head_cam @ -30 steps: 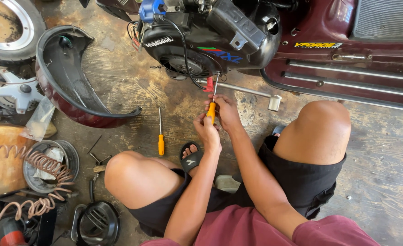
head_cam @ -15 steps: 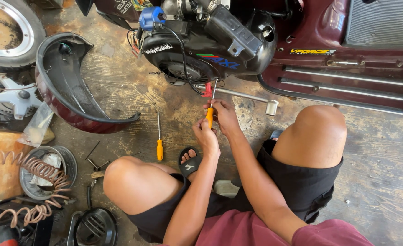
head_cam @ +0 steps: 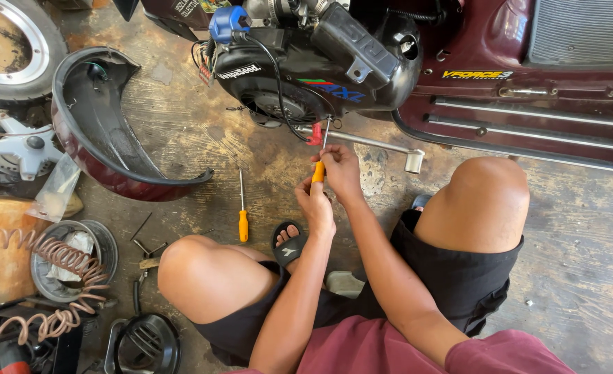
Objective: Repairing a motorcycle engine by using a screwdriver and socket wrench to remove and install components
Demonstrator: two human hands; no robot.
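I squat before a dark red scooter whose black engine [head_cam: 306,76] is exposed. My right hand [head_cam: 340,172] and my left hand [head_cam: 315,204] both grip an orange-handled screwdriver [head_cam: 318,170]. Its thin shaft points up at a small red part [head_cam: 315,136] under the engine. A second orange-handled screwdriver [head_cam: 242,215] lies loose on the floor, left of my hands.
A removed dark red side cover [head_cam: 105,138] lies on the left, beside a wheel [head_cam: 9,48]. A metal kick lever [head_cam: 389,149] juts out under the engine. A coiled air hose [head_cam: 43,256], a round tin [head_cam: 74,260] and small tools lie at lower left.
Both hands stay on the screwdriver at the engine's underside. The view has shifted slightly downward and left; nothing was picked up or let go.
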